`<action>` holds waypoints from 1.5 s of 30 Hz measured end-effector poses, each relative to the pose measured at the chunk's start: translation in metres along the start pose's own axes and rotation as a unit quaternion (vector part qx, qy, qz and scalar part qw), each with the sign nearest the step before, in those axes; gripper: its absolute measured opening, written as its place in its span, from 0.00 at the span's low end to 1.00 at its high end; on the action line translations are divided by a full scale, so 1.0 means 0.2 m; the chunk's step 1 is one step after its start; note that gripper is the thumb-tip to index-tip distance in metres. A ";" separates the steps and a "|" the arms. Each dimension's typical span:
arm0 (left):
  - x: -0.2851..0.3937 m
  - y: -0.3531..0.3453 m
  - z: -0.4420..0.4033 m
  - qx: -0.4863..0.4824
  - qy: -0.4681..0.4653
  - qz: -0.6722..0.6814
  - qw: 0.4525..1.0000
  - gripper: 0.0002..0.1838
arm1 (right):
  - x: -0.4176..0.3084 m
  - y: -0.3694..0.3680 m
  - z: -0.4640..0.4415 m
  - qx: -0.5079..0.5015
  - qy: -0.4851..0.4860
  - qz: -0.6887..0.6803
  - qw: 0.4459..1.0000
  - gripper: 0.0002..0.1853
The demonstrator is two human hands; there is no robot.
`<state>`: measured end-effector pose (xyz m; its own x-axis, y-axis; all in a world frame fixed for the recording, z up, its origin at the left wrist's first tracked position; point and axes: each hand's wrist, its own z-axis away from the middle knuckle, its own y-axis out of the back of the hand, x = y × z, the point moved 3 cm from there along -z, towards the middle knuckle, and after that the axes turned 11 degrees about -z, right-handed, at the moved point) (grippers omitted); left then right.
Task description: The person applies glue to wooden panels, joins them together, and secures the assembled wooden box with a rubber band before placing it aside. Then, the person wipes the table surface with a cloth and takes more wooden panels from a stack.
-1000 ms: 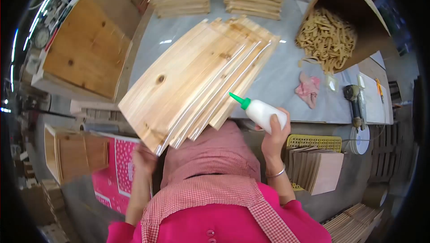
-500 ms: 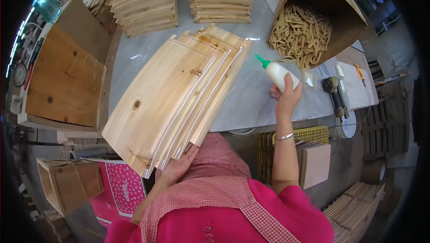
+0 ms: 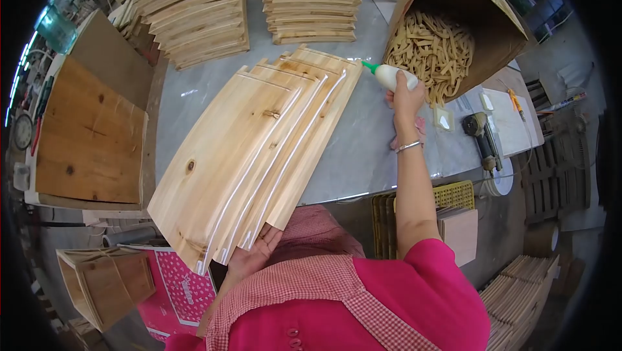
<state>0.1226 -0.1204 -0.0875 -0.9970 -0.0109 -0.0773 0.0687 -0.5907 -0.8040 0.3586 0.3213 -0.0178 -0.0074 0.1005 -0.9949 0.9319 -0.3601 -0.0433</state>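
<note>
My right hand is closed around a white squeeze bottle of glue with a green nozzle. The nozzle tip is at the far right corner of a fanned stack of curved wooden panels. White glue lines run along the exposed right edges of several panels; the rightmost exposed strip shows no long line. The stack slants over the table's front edge. My left hand holds its near end from below, palm up, with the fingers along the panel ends and the thumb hidden.
On the grey table are tall stacks of panels at the back and a tipped cardboard box spilling tan strips. A nail gun lies at the right. A wooden box stands left, a yellow crate below the table.
My right hand has moved the glue bottle up and left, tilting it flatter, so its nozzle reaches the panels' far corner. My left hand stays at the near end.
</note>
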 end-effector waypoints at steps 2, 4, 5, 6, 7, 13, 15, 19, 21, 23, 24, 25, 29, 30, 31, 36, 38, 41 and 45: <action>0.01 0.03 -0.01 0.007 0.003 -0.008 1.000 0.36 | 0.08 0.00 -0.07 0.006 0.042 0.036 0.998 0.24; 0.01 0.03 -0.03 -0.052 -0.022 -0.086 0.995 0.37 | 0.09 0.02 -0.11 0.011 0.082 0.075 0.994 0.22; 0.00 0.03 -0.02 -0.112 -0.049 -0.163 0.979 0.39 | 0.10 0.03 -0.13 0.001 0.104 0.094 0.990 0.21; 0.00 0.03 -0.02 -0.108 -0.048 -0.160 0.980 0.39 | 0.09 0.05 -0.11 -0.005 0.112 0.107 0.988 0.21; 0.01 0.03 -0.02 -0.111 -0.046 -0.158 0.980 0.39 | 0.05 0.06 -0.08 -0.012 0.121 0.120 0.985 0.21; -0.01 -0.01 -0.02 -0.126 -0.040 -0.103 0.986 0.44 | -0.15 0.14 0.30 -0.097 0.035 0.018 0.995 0.18; -0.02 -0.04 -0.01 -0.129 -0.037 -0.063 0.989 0.45 | -0.17 0.17 0.42 -0.138 0.022 -0.002 0.990 0.17; -0.04 -0.16 0.03 -0.021 -0.057 -0.012 0.998 0.47 | -0.22 0.26 0.68 -0.201 0.022 -0.017 0.979 0.16; -0.05 -0.15 0.03 -0.009 -0.067 -0.016 0.998 0.47 | -0.25 0.31 0.83 -0.231 0.033 -0.025 0.972 0.15; -0.04 -0.16 0.03 -0.053 -0.060 -0.051 0.995 0.45 | -0.27 0.36 0.96 -0.260 0.049 -0.012 0.964 0.14; -0.04 -0.17 0.03 -0.047 -0.064 -0.049 0.996 0.45 | -0.29 0.39 1.03 -0.281 0.071 -0.001 0.957 0.14; -0.04 -0.18 0.03 -0.060 -0.074 -0.080 0.992 0.45 | -0.31 0.41 1.10 -0.289 0.034 0.003 0.957 0.14; -0.05 -0.17 0.04 -0.046 -0.074 -0.074 0.993 0.42 | -0.32 0.50 1.30 -0.344 0.082 0.043 0.935 0.16; -0.05 -0.17 0.03 -0.041 -0.068 -0.071 0.994 0.41 | -0.33 0.50 1.34 -0.345 0.081 0.043 0.934 0.16; -0.04 -0.17 0.03 -0.084 -0.065 -0.078 0.991 0.40 | -0.33 0.50 1.37 -0.365 0.090 0.033 0.926 0.15; -0.04 -0.17 0.03 -0.045 -0.076 -0.091 0.992 0.39 | -0.29 0.51 1.38 -0.322 0.063 0.005 0.945 0.15; -0.05 -0.15 0.02 -0.064 -0.072 -0.083 0.992 0.38 | -0.27 0.52 1.39 -0.310 0.063 0.003 0.949 0.15; -0.05 -0.13 0.01 -0.059 -0.071 -0.085 0.992 0.38 | -0.27 0.53 1.43 -0.344 0.086 0.033 0.934 0.15; -0.06 -0.08 -0.01 -0.043 -0.087 -0.092 0.991 0.37 | -0.19 0.56 1.51 -0.364 -0.023 -0.043 0.930 0.16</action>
<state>0.1341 -0.1096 -0.0742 -0.9836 -0.0534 0.1722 -0.1189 -0.5254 -0.8425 0.3535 -0.0026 -0.0122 -0.0938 0.0541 -0.9941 0.9259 0.3718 -0.0671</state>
